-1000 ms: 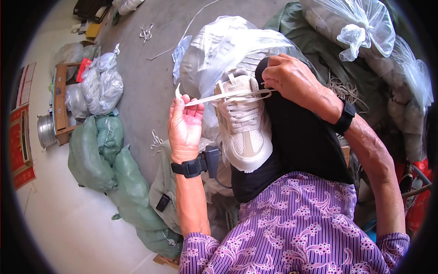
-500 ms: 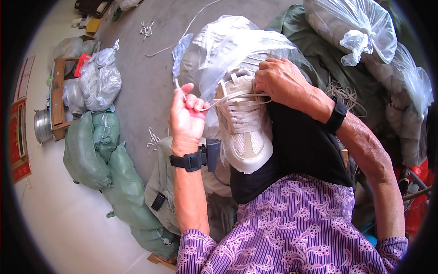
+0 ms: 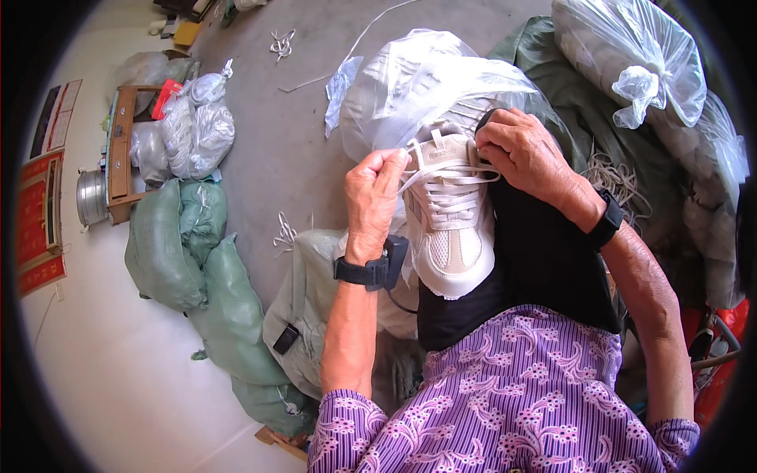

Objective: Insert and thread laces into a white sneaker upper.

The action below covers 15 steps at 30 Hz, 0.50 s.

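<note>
A cream-and-white sneaker [image 3: 455, 268] rests on my black-clothed lap, toe toward me, its pale flat shoelace [image 3: 452, 199] threaded across the tongue. At the left side of its collar, my left hand [image 3: 374, 197] pinches the lace between thumb and fingers. My right hand [image 3: 522, 148] is closed at the opposite top eyelets, fingertips pressed together on the lace, which loops out just below them. The fingertips hide the exact lace ends. Right behind the shoe lies a clear plastic bag [image 3: 394, 87] of pale shoes.
Green sacks [image 3: 229, 292] line the wall at left, by a wooden cabinet [image 3: 121, 150] bearing plastic bags. Tied clear bags [image 3: 631, 55] and a dark green sack [image 3: 544, 71] stand at far right. Loose laces [image 3: 615, 181] lie near my right wrist; more laces [image 3: 281, 46] are on the floor.
My left hand has moved from an outstretched lace end, left of the shoe, in to the shoe's collar. My right hand stays by the right eyelets. The whole view has shifted slightly.
</note>
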Tool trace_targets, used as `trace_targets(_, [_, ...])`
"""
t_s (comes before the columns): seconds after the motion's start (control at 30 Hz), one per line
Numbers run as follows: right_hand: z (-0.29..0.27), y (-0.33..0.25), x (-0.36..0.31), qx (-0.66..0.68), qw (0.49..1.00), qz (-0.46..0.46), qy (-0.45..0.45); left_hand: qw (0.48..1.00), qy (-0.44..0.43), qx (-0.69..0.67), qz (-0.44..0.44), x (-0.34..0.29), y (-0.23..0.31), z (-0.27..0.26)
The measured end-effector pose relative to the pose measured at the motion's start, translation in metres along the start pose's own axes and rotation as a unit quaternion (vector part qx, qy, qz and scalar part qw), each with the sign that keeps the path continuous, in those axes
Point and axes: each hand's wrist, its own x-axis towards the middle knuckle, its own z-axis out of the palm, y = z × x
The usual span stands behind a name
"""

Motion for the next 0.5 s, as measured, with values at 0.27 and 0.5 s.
trace_targets(0.27, [0.001, 0.001, 0.0, -0.01, 1.0, -0.007, -0.002, 1.0, -0.012, -0.007, -0.016, -0.001, -0.009, -0.003])
trace_targets(0.5, [0.001, -0.001, 0.002, -0.02, 1.0, 0.005, -0.003, 0.994, -0.024, 0.1, 0.034, 0.007, -0.005, 0.003])
